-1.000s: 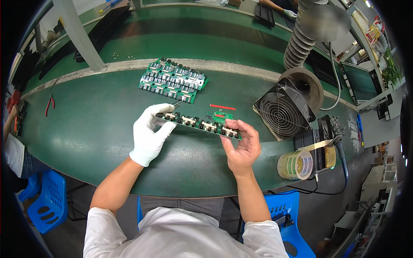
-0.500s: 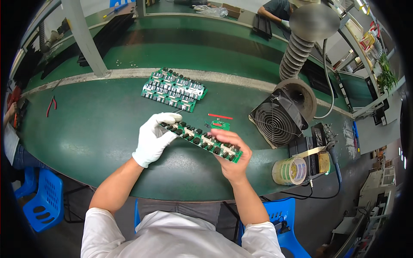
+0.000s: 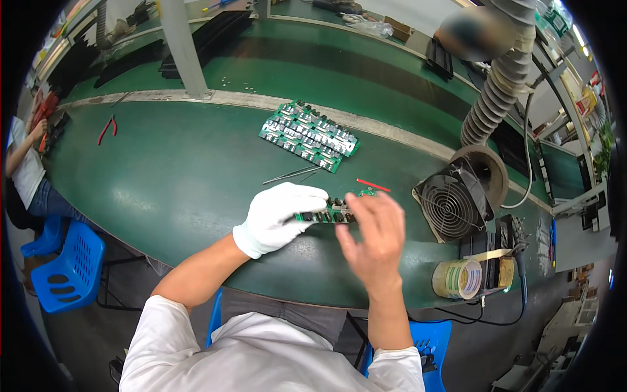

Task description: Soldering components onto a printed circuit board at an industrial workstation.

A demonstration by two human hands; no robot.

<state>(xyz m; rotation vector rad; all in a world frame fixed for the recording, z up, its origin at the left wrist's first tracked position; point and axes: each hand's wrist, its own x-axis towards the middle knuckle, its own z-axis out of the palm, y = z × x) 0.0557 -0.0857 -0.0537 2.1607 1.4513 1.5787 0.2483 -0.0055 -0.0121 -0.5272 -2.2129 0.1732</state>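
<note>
My left hand (image 3: 277, 219), in a white glove, grips one end of a narrow green circuit board (image 3: 324, 215) crowded with dark components. My bare right hand (image 3: 375, 235) is at the board's other end, thumb and fingers apart, slightly smeared by motion. It covers part of the board, so I cannot tell whether it touches it. Just beyond the hands lie a red stick-like piece (image 3: 373, 185) and a small green board (image 3: 368, 193), partly hidden. Thin metal rods (image 3: 287, 176) lie on the table to the left of these.
Several similar circuit boards (image 3: 310, 134) lie side by side farther back. Red-handled pliers (image 3: 107, 129) are at the far left. On the right stand a fan (image 3: 450, 206), a flexible duct (image 3: 496, 104), a tape roll (image 3: 457, 279) and a corded tool (image 3: 521, 255). Another person (image 3: 29, 150) sits at left.
The view has shifted, so the table's things appear farther right. My right hand has loosened from the board's right end, its fingers now spread. The left hand still holds the board, now turned more level.
</note>
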